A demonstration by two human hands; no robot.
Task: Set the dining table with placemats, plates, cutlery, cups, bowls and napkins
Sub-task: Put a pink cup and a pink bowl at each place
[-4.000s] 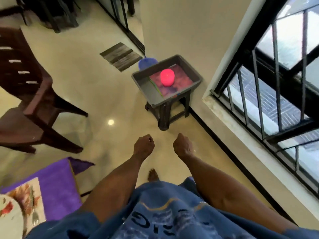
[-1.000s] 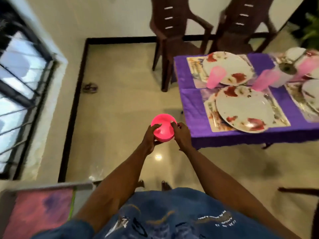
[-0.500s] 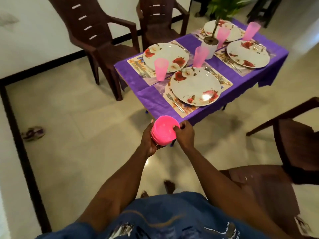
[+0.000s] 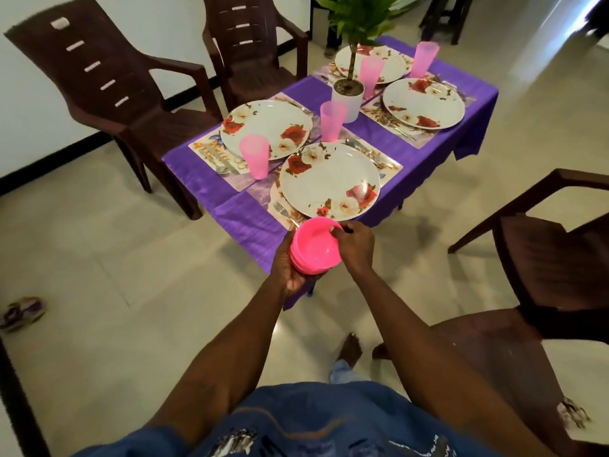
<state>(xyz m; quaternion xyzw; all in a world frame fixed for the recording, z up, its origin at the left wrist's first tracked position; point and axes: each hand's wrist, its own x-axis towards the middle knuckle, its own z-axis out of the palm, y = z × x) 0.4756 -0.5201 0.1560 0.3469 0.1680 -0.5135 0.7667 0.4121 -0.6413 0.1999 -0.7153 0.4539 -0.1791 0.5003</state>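
Note:
A stack of pink bowls (image 4: 315, 247) hangs in the air just before the near corner of the table. My left hand (image 4: 286, 268) cups the stack from below and the side. My right hand (image 4: 354, 247) pinches the rim of the top bowl. The table wears a purple cloth (image 4: 237, 209) and carries several floral plates, the nearest one (image 4: 329, 179) on a placemat with a fork (image 4: 285, 209) beside it. Several pink cups stand by the plates, one of them (image 4: 253, 156) at the left.
A potted plant (image 4: 347, 94) stands mid-table. Brown plastic chairs surround it: one at far left (image 4: 108, 90), one behind (image 4: 250, 51), two on the right (image 4: 543, 252). A sandal (image 4: 19, 313) lies on the floor at left.
I have carried the bowls from the crate to the table's near corner. My right hand has shifted onto the top bowl's rim, and my left hand now supports the stack underneath.

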